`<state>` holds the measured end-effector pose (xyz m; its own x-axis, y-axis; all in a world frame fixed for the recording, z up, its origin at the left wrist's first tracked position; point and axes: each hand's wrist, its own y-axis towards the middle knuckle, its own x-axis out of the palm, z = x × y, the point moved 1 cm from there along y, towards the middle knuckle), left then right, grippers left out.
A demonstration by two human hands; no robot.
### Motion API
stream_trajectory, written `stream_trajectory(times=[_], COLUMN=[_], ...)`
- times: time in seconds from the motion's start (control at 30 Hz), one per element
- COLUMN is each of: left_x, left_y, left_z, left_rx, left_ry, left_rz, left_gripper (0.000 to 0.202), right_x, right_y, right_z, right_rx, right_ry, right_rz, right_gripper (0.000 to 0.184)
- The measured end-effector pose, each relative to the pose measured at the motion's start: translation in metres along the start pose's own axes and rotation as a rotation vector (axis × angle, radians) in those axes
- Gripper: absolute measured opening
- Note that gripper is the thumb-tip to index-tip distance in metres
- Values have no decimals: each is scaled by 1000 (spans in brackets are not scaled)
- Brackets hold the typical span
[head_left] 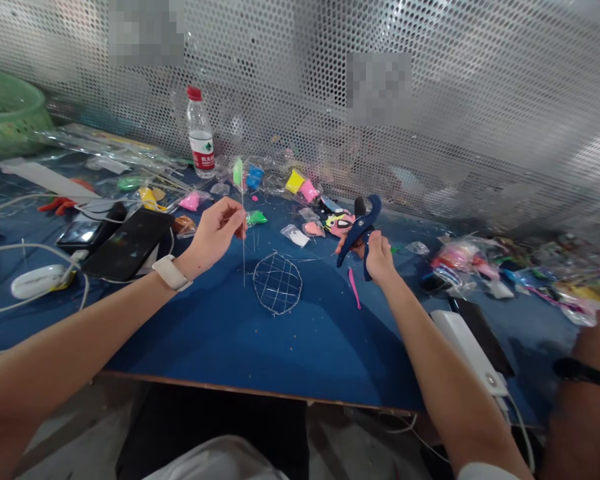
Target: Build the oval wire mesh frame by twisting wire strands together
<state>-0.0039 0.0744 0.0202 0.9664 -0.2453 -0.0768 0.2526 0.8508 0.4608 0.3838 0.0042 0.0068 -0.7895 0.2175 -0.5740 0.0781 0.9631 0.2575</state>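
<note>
Between the fingertips of my left hand [224, 228] a thin straight wire [243, 263] is pinched, standing nearly upright over the table. My right hand [376, 257] is wrapped round the handles of dark blue pliers [356, 233]; whether they are pliers or cutters, I cannot tell for certain. Flat on the table between my hands lies an oval wire frame [279, 283] with a crossed wire grid inside. A few loose wires lie behind it. Near my right hand are a pink plastic tool [354, 288] and a colourful clay figure [339, 223].
Bags of coloured clay [295, 181] line the back, beside a red-capped water bottle [201, 137]. Phones [130, 243], cables and a white mouse [41, 281] lie left, below a green basket [10, 123]. A white power bank [467, 350] and another person's arm [575, 407] are right.
</note>
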Motion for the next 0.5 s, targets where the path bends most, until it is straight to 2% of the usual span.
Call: stream_trajectory(times=[0.17, 0.27, 0.33, 0.4, 0.5], left_x=[6, 16, 24, 32, 44], left_y=[-2, -9, -17, -28, -44], left_z=[7, 20, 32, 45, 61], left_rx=[34, 63, 72, 88, 168], left_ry=[-76, -161, -168, -111, 86], left_rz=[-34, -107, -142, -149, -138], left_gripper=[22, 19, 12, 8, 10], right_x=[7, 16, 24, 34, 50], right_y=[-6, -14, -23, -35, -55], right_z=[-22, -40, -54, -69, -94], right_rx=[25, 16, 9, 11, -7], right_ry=[167, 217, 326, 375, 405], right_rz=[23, -13, -86, -154, -189], right_gripper=[97, 94, 90, 85, 83])
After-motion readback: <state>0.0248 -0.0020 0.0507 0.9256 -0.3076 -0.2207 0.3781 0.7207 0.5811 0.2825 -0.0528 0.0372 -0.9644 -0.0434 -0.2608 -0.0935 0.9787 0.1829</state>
